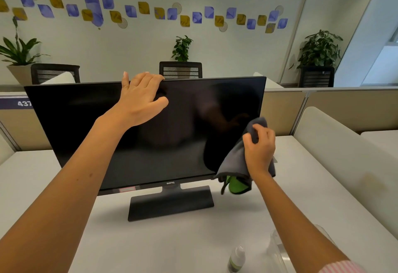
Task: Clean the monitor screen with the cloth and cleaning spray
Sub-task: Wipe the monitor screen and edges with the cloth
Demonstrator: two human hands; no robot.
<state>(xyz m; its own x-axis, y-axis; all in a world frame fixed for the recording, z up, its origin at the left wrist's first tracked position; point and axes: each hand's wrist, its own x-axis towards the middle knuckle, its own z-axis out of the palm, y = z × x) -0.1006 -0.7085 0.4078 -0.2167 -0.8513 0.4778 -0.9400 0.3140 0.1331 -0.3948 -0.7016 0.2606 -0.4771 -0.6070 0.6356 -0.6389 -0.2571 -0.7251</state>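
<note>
A black monitor [90, 126] with a dark, switched-off screen stands on its base [170, 205] in the middle of the white desk. My left hand [140, 98] grips the monitor's top edge near its centre, fingers hooked over the back. My right hand [259, 145] holds a grey cloth [234, 163] with a green underside bunched against the screen's lower right part. A small spray bottle [236, 259] with a white nozzle and green label stands upright on the desk at the bottom, just left of my right forearm.
The white desk [43, 178] carries a clear plastic object [277, 249] beside the spray bottle, partly behind my right arm. Beige partitions [323, 109] rise behind and to the right. Black mesh chairs [181, 70] and potted plants [319, 49] stand beyond them.
</note>
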